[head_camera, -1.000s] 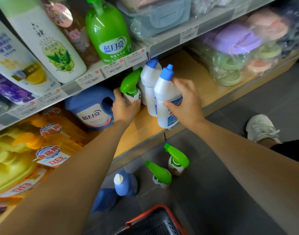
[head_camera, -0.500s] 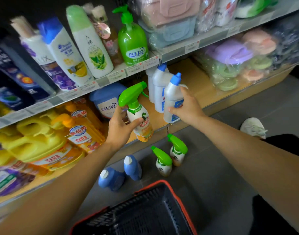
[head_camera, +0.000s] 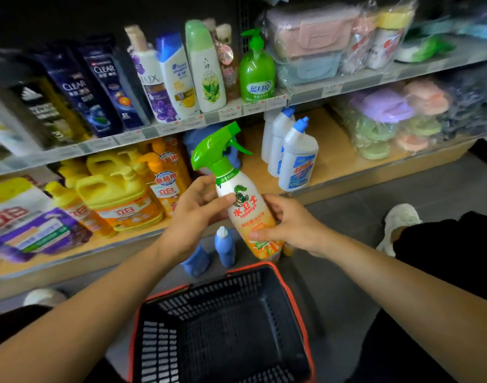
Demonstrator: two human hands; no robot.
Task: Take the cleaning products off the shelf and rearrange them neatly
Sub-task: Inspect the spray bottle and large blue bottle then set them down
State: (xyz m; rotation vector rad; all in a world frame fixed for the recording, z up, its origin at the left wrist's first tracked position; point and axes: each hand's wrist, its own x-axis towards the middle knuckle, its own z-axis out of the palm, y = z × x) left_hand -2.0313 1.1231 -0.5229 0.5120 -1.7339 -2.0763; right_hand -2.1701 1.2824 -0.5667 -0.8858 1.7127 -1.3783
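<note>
At frame centre I have my left hand [head_camera: 192,214] and right hand [head_camera: 286,225] both curled around one white-to-orange plastic spray bottle [head_camera: 245,214] with a green trigger, labelled "水卫士", held above the black red-rimmed basket [head_camera: 223,327], with three white blue-capped bottles [head_camera: 299,158] on the wooden shelf [head_camera: 336,161] to its upper right.
</note>
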